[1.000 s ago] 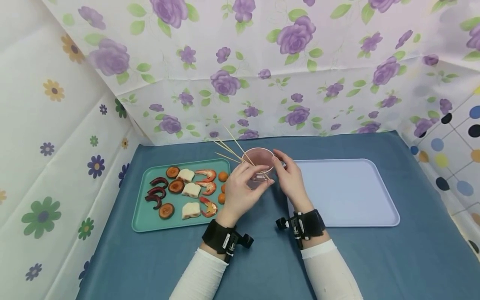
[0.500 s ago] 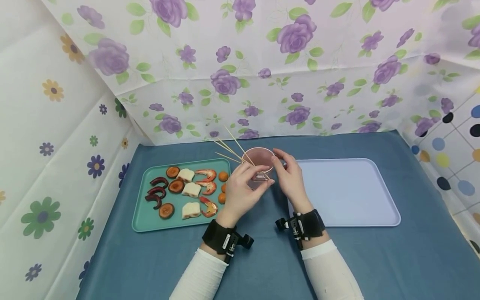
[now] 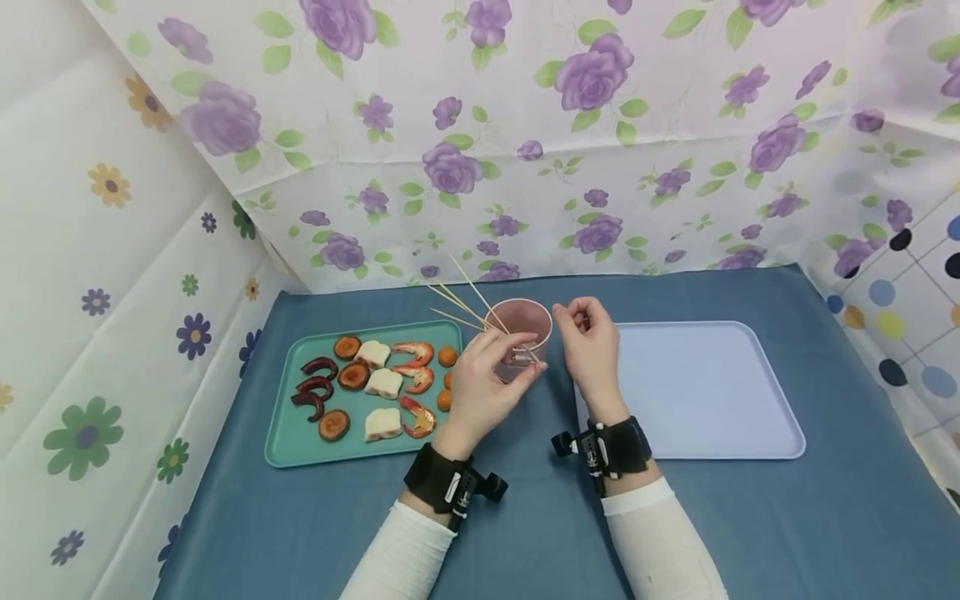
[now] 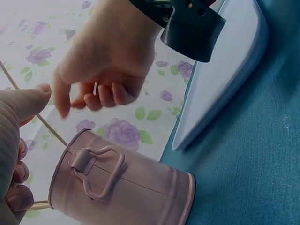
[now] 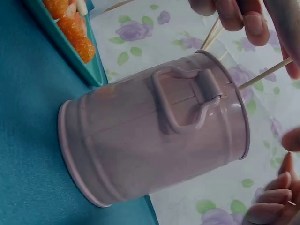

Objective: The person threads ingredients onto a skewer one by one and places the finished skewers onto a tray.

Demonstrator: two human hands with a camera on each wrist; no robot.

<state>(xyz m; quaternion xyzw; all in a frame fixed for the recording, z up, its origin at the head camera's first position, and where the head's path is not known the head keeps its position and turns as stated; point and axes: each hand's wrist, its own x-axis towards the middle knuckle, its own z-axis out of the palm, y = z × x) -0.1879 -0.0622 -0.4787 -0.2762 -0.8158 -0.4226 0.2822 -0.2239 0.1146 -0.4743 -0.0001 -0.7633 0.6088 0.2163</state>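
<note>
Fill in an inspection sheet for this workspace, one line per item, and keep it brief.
Surface: blue cloth under everything.
Job's things: pink pail standing between two trays, several skewers leaning out of its mouth; green tray on the left with mushroom slices, white pieces, shrimp, dark curved pieces and orange balls; pale blue tray on the right.
Clutter: nothing seen.
Grips: left grip at the pail's mouth, apparently pinching a skewer; right grip beside the pail, not touching it, no held thing visible.
Cables: nothing seen.
Surroundings: purple-flowered sheet behind, dotted sheet right.
</note>
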